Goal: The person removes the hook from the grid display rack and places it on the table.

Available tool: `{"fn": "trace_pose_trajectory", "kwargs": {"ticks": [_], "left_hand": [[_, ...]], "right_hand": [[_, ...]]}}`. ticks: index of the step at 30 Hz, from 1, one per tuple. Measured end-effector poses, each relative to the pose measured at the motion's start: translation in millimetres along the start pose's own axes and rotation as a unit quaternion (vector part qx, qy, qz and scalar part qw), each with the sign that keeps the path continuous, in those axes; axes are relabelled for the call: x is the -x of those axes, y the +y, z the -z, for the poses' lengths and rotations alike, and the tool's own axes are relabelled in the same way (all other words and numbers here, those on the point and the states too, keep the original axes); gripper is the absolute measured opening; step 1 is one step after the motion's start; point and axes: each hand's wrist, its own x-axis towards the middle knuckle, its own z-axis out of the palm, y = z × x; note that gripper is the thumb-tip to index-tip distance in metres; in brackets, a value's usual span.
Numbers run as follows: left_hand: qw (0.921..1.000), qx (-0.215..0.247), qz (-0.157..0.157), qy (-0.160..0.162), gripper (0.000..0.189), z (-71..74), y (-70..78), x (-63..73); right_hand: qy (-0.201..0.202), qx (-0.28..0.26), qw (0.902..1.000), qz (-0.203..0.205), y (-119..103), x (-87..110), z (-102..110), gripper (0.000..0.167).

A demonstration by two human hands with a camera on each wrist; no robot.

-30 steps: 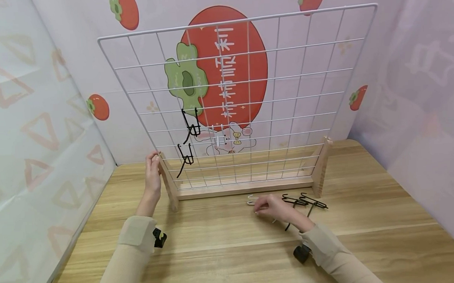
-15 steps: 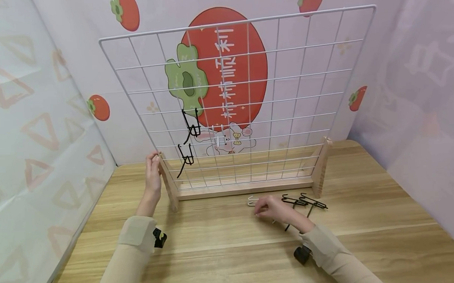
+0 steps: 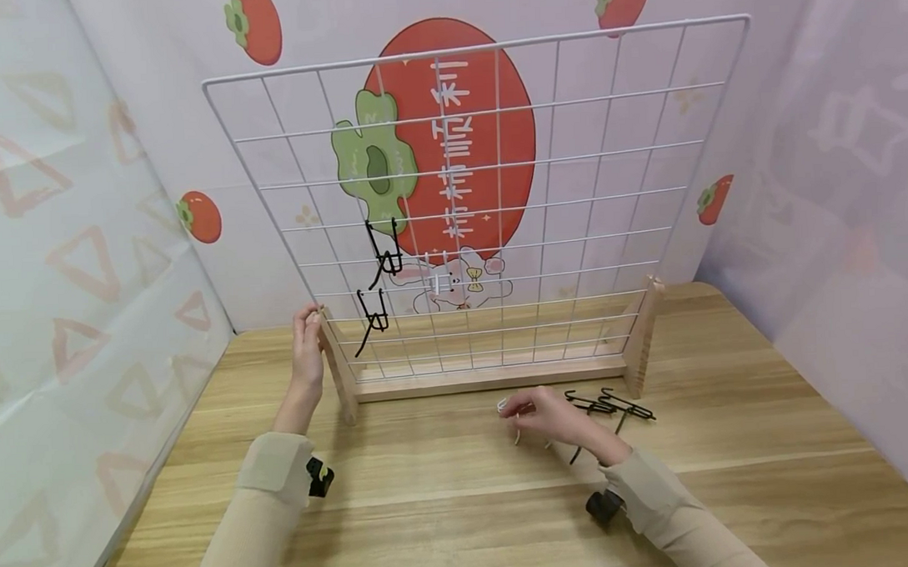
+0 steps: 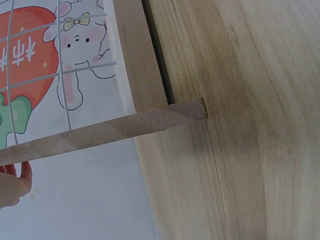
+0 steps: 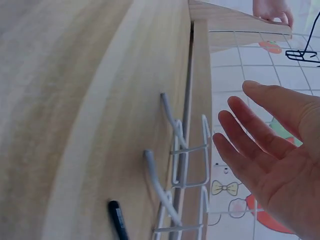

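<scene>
At the far left my left hand (image 3: 307,347) grips the top of the wooden stand's side post (image 3: 338,367); in its wrist view the fingers (image 4: 26,172) meet the post's outer edge. In front of the stand, my right hand (image 3: 543,415) reaches low over the table. Its fingertips come right at a white wire hook (image 3: 502,406) in the head view. In the right wrist view the fingers (image 5: 240,145) look straight and apart, just above that white hook (image 5: 191,150). A second white hook (image 5: 180,230) lies beside it, mostly hidden by the hand from above.
A white wire grid (image 3: 562,159) leans in the stand, its base bar (image 3: 495,377) along the table. It carries an upper black hook (image 3: 388,257), a lower black hook (image 3: 376,319) and a white hook (image 3: 436,282). Black hooks (image 3: 631,408) lie right of my right hand.
My right hand's fingertips have moved slightly left and up. The white hook's end beside them has shifted, and a white peg now shows below the fingers. My left hand stays put.
</scene>
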Motion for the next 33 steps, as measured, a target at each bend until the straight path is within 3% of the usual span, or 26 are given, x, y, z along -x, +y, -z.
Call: {"fn": "trace_pose_trajectory", "kwargs": {"ticks": [21, 33], "left_hand": [[1.0, -0.002, 0.0, 0.005, 0.019, 0.0, 0.9, 0.7], [0.9999, -0.003, 0.014, 0.001, 0.019, 0.6, 1.6, -0.1]], "right_hand": [[0.042, 0.021, 0.9977, 0.049, -28.5, -14.9, 15.9, 0.013], [0.081, 0.0, 0.9928, 0.088, -46.5, -25.3, 23.6, 0.017]]}}
